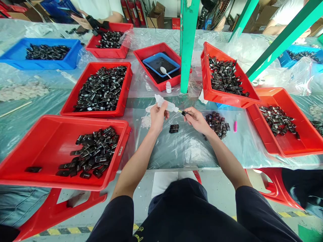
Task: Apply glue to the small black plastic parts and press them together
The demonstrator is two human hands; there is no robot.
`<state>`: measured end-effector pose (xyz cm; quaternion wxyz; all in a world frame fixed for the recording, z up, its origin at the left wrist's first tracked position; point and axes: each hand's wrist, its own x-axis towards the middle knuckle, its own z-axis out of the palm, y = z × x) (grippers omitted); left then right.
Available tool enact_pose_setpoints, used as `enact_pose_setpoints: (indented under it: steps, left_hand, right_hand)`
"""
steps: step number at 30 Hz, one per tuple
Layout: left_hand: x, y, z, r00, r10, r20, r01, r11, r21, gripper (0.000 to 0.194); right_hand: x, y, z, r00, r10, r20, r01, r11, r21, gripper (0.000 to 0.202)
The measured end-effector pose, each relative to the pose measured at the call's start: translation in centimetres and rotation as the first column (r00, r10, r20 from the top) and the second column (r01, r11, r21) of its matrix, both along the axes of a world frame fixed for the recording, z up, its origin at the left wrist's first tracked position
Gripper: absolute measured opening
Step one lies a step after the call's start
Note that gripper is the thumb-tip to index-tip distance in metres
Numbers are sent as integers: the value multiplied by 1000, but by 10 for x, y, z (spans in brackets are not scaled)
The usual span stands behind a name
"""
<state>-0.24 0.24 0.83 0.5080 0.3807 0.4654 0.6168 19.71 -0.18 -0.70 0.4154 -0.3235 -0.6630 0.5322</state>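
My left hand is wrapped round a white squeeze bottle, whose thin tip points right. Between the fingers of my right hand is a small black part, and the bottle's tip meets it or nearly so. A short row of black parts lies on the plastic-covered table below my hands. Beside my right wrist is a loose pile of dark parts. Small white pieces lie left of my left hand.
Red bins of black parts stand left and right. Behind are a red bin with a blue tray, a small bottle and a green post. A pink-handled tool lies right. Other people sit around.
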Motion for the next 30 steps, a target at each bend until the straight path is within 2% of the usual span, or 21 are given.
enact_pose_setpoints:
  steps: [16, 22, 30]
  left_hand:
    - [-4, 1, -1, 998, -12, -60, 13, 1000, 12, 49]
    - [-6, 4, -5, 995, 5, -102, 1, 998, 57, 52]
    - [-7, 3, -3, 990, -7, -143, 21, 995, 96, 54]
  right_hand:
    - [1, 0, 2, 1000, 8, 7, -8, 999, 31, 48]
    - [3, -1, 5, 999, 2, 35, -3, 999, 40, 47]
    - [6, 0, 7, 998, 6, 64, -8, 999, 39, 43]
